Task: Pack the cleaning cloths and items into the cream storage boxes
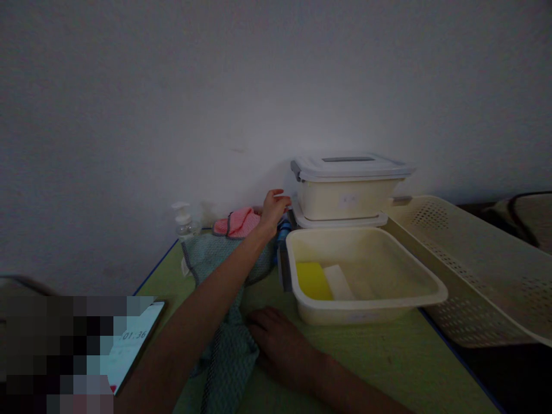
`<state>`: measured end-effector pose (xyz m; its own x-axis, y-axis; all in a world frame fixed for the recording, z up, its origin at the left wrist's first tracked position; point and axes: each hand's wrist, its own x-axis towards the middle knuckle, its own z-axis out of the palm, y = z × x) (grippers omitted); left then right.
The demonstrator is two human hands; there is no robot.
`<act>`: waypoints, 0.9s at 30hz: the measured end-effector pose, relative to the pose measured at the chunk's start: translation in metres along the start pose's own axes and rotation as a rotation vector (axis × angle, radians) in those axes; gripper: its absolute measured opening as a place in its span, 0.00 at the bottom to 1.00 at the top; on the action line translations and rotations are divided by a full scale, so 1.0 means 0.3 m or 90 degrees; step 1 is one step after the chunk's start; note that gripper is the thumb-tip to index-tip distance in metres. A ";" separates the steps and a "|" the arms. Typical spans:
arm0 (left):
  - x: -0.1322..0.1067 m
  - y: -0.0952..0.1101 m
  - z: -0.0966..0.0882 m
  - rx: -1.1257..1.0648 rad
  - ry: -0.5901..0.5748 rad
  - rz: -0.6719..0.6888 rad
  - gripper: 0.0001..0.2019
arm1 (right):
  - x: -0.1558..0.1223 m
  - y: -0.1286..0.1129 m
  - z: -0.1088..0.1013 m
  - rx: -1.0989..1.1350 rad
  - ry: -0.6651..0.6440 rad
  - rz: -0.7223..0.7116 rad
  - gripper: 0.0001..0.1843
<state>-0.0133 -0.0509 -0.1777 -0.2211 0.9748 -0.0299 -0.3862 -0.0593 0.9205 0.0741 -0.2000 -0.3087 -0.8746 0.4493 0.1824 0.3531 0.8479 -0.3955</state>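
My left hand (275, 211) reaches to the back of the table, its fingers apart and slightly bent, beside the left end of a lidded cream storage box (323, 198). A blue object (282, 233), partly hidden, lies just below that hand. My right hand (282, 348) is low on the table with its fingers curled at the edge of a teal cloth (228, 359); the fingertips are dim. The cloth spreads back under my left forearm. A folded pink cloth (241, 223) rests behind it, left of my left hand.
An open cream bin (366, 310) holds a yellow piece (314, 282) and a white piece (338, 282). A pump bottle (184, 221) stands at the back left. At the left edge lies a phone (133, 345) showing a timer. A perforated basket (466, 276) sits right of the green table (388, 362).
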 end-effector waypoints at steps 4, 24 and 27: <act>-0.029 0.093 0.051 -0.094 -0.085 0.021 0.15 | 0.001 0.000 0.000 -0.001 -0.003 -0.004 0.14; -0.024 0.070 0.006 -0.099 -0.100 -0.058 0.08 | 0.002 -0.003 -0.008 -0.020 -0.015 -0.002 0.15; -0.012 0.031 -0.021 -0.028 -0.065 -0.081 0.06 | 0.003 -0.003 -0.008 -0.019 -0.016 -0.004 0.15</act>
<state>-0.0218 -0.0562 -0.1716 -0.0773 0.9917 -0.1032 -0.4444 0.0584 0.8939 0.0739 -0.1996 -0.3060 -0.8848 0.4372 0.1613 0.3571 0.8585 -0.3680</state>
